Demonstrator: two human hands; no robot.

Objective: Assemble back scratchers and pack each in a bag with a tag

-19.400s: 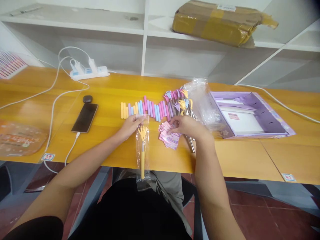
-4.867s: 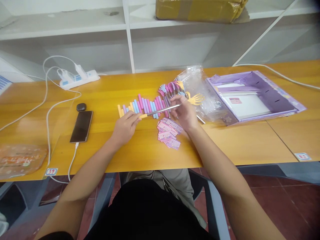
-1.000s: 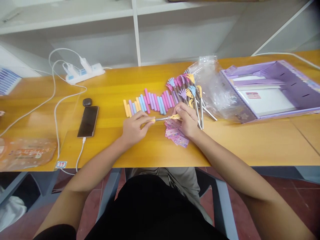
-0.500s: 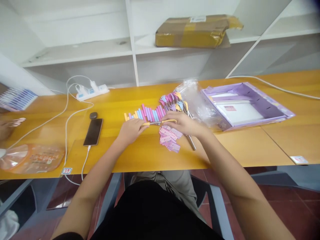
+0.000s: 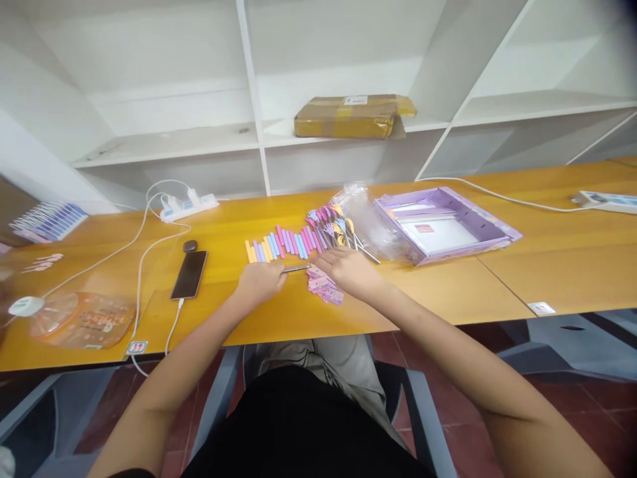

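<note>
Between my hands a thin metal rod point(image 5: 296, 268) runs nearly level. My left hand point(image 5: 262, 280) is closed on its left end, and my right hand point(image 5: 348, 267) has its fingers together at the other end. A row of pink, purple, blue and yellow tubes point(image 5: 286, 243) lies just behind my hands. Small hand-shaped heads on metal rods point(image 5: 341, 226) are heaped behind my right hand. Pink printed cards point(image 5: 324, 287) lie in a loose pile in front of it, partly covered by my fingers.
Clear plastic wrap point(image 5: 371, 226) lies beside a purple open box point(image 5: 497, 234) on the right. To the left are a phone point(image 5: 189, 274), a black earbud case point(image 5: 190, 245), a power strip point(image 5: 189, 207), white cables and an orange pouch point(image 5: 87, 320). A taped carton point(image 5: 348, 118) rests on the shelf.
The view has shifted to the right. A yellow piece seen at each hand earlier no longer shows; the metal rod between them is now more visible and slightly tilted.
</note>
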